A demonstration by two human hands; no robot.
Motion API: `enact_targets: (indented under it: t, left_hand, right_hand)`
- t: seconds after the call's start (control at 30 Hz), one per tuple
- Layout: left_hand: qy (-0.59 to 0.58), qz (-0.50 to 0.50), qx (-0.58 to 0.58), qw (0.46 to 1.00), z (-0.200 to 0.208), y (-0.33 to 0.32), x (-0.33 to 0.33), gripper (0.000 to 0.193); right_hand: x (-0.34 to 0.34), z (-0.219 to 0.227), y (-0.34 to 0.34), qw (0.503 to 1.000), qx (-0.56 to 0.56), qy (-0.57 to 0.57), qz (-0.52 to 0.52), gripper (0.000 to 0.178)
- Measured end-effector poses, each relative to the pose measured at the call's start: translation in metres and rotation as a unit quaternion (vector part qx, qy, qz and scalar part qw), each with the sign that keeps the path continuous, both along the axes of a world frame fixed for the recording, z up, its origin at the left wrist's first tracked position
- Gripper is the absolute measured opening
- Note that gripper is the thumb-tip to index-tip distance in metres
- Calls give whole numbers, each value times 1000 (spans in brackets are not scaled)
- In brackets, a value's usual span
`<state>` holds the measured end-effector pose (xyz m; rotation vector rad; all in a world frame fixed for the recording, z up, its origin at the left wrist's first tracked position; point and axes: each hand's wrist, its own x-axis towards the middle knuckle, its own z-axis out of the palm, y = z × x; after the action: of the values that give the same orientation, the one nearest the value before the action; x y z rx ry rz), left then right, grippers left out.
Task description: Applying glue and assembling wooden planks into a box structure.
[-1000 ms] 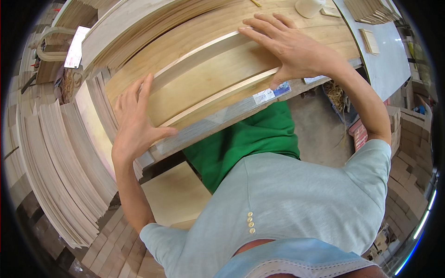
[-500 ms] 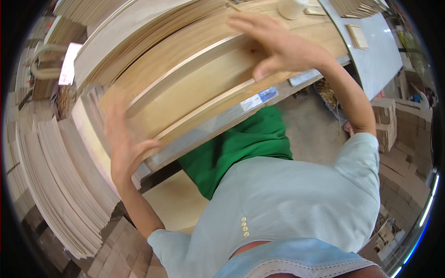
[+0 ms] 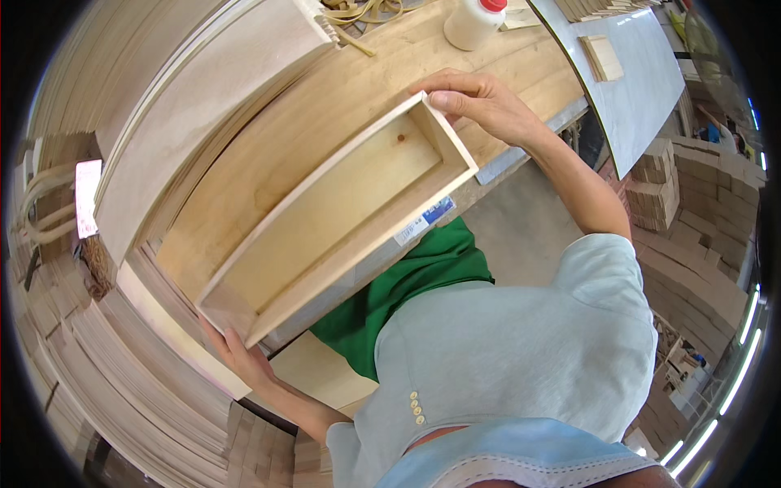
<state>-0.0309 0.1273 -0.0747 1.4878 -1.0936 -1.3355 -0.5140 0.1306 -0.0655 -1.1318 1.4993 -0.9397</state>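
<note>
A long, shallow, open-topped wooden box (image 3: pixel 350 191) of pale wood lies slantwise over the workbench (image 3: pixel 521 65), its inside bare apart from a dark knot in the base. At its near left end my left hand (image 3: pixel 244 359) is closed against the end board, palm to the wood, some fingers hidden below. Round the far right corner wraps my right hand (image 3: pixel 488 106), thumb on the top edge and fingers behind the end board. Whether the box rests on the bench or is slightly raised, I cannot tell.
A white bottle with a red cap (image 3: pixel 472 26) stands at the bench's far side. Tan strips (image 3: pixel 362 12) lie near stacked wooden boards (image 3: pixel 220 89). More boards (image 3: pixel 146 358) are stacked at left. A grey-topped table (image 3: pixel 630 89) holding small wood pieces (image 3: pixel 602 58) adjoins at right.
Both hands were off the box with fingers spread and blurred; now they grip its two ends. The box's right end has come into plain sight, and the whole view has shifted.
</note>
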Motion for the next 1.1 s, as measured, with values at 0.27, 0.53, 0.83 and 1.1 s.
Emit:
enact_targets:
  t: [0.27,0.53,0.83,1.1]
  left_hand:
    - [-15,11,17,1000,11,3,-11,64]
    - [33,69,2,997,-15,15,17,64]
    - [108,15,-109,988,-18,26,11,53]
    - [72,41,-112,990,-14,25,7,41]
  right_hand:
    - [-15,39,-49,966,218,52,127,36]
    - [-7,30,-42,974,135,109,147,35]
    - [-12,13,-25,985,106,73,114,42]
    - [-11,17,-29,983,91,91,131,40]
